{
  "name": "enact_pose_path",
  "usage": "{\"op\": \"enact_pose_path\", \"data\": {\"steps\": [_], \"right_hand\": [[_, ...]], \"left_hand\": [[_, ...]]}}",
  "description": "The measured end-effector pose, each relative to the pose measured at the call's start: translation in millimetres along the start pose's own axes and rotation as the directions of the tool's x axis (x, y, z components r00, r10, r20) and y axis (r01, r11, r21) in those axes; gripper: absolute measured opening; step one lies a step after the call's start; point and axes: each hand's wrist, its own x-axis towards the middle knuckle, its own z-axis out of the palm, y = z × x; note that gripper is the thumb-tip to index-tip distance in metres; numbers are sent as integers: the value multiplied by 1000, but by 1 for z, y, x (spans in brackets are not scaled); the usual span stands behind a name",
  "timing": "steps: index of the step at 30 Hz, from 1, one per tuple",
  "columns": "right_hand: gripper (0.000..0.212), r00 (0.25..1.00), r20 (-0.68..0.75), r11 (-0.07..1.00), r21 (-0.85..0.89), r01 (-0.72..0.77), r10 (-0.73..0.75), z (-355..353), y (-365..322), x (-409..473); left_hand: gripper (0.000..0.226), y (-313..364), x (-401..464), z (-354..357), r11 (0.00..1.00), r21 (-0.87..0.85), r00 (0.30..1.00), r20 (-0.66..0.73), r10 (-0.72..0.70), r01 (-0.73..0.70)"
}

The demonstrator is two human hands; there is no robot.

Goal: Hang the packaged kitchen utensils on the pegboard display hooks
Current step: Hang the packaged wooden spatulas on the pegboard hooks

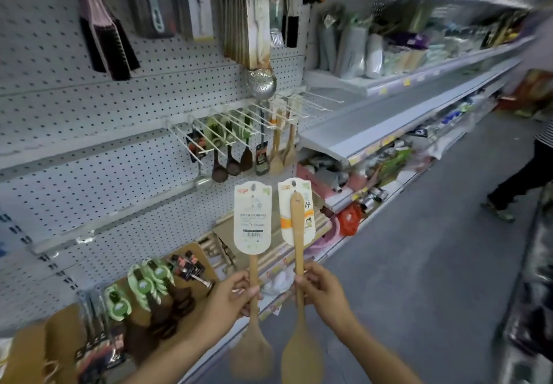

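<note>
My left hand (230, 300) grips the handle of a wooden spatula (253, 350) whose white card label (253, 217) points up, back side toward me. My right hand (321, 294) grips a wooden spoon (300, 353) by its handle, its white and orange card (305, 216) behind the handle top. Both are held upright, blades down, below the white wire pegboard hooks (239, 123). On those hooks hang dark ladles (220, 168), a black spatula (261, 156) and wooden spoons (276, 147).
Packaged utensils with green cards (143, 285) lie on cardboard on the low shelf at left. Brushes (107, 30) and cutting boards (245, 15) hang higher up. Stocked shelves (389, 78) run along the right. A person (526, 174) stands in the aisle at far right.
</note>
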Motion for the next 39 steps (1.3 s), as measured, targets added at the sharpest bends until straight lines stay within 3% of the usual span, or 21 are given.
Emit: {"op": "enact_pose_path", "data": {"steps": [10,25,32,39], "right_hand": [[9,988,-156,999,-29,-25,21,-75,-3,89],[10,960,-276,995,-104,11,-39,-165,-45,262],[12,975,-214,996,-78,48,-64,-211,-53,336],[6,998,-54,995,-96,38,-44,-271,-38,433]], "left_hand": [[8,25,127,57,999,-36,998,63,-9,11],[9,94,334,88,994,13,971,215,102,-108],[8,99,395,101,993,70,987,135,89,-99],[10,100,447,132,995,86,999,14,51,-52]]}}
